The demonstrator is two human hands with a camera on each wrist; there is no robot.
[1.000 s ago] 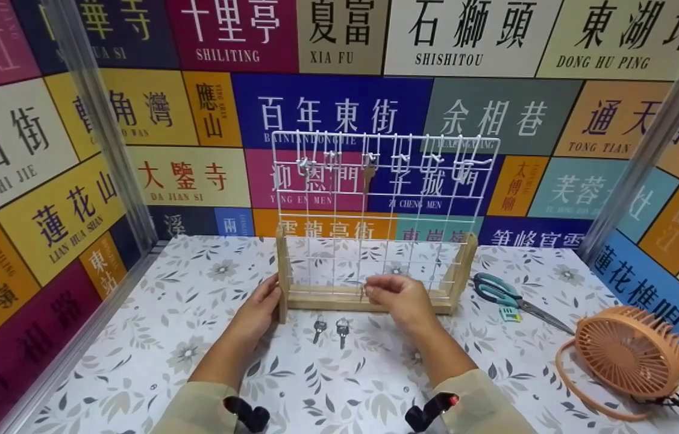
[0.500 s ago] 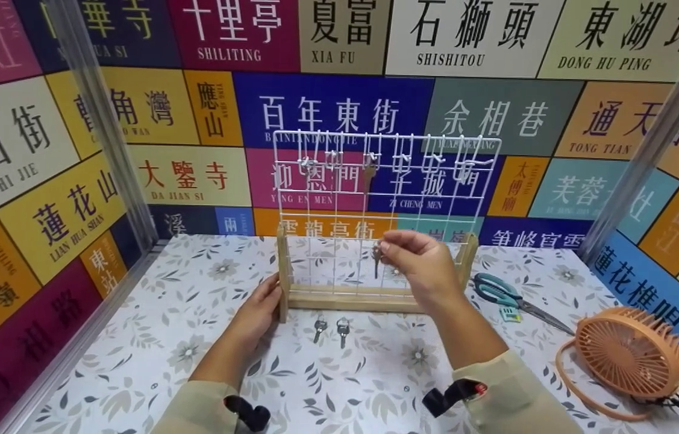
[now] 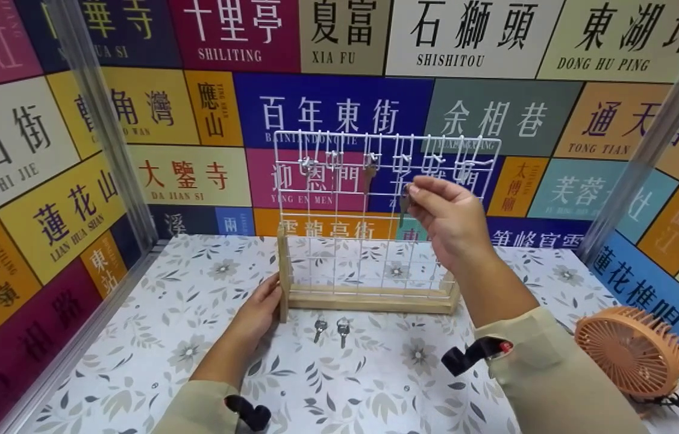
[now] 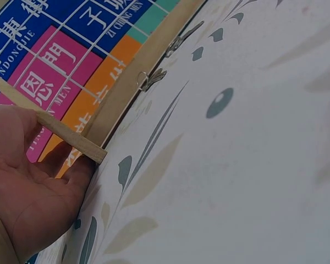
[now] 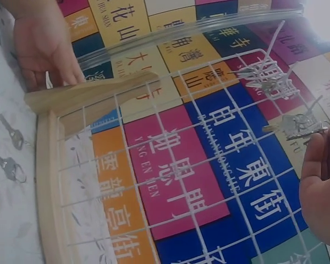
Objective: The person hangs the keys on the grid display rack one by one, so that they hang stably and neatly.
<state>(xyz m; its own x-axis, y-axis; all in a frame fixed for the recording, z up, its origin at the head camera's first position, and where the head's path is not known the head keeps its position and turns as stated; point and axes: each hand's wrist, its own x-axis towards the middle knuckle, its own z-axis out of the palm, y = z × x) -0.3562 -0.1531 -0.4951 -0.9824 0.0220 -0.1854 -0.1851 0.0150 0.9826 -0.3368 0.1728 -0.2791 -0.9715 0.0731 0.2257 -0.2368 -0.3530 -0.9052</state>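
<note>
My right hand [image 3: 456, 223] pinches a key [image 3: 404, 205] between thumb and fingertips, blade hanging down, in front of the upper part of a white wire grid rack [image 3: 369, 303] with a wooden base. In the right wrist view the fingertips hold the key [image 5: 314, 131] close by the hooks. One key [image 3: 370, 172] hangs from a middle hook. My left hand [image 3: 261, 310] grips the rack's left wooden upright [image 4: 71, 135], some fingers hidden behind it. Two keys with rings, one [image 3: 320, 330] beside the other [image 3: 343, 333], lie on the table before the base.
A row of white hooks [image 3: 435, 160] lines the grid's top. An orange fan [image 3: 631, 355] stands at the right, partly behind my right sleeve [image 3: 547, 361]. A patterned cloth [image 3: 134, 337] covers the table. Lettered panels [image 3: 339, 36] form the walls behind.
My right hand has lifted the key from near the base up and rightward to the hook row. My arm now covers the scissors. The left hand stays at the upright.
</note>
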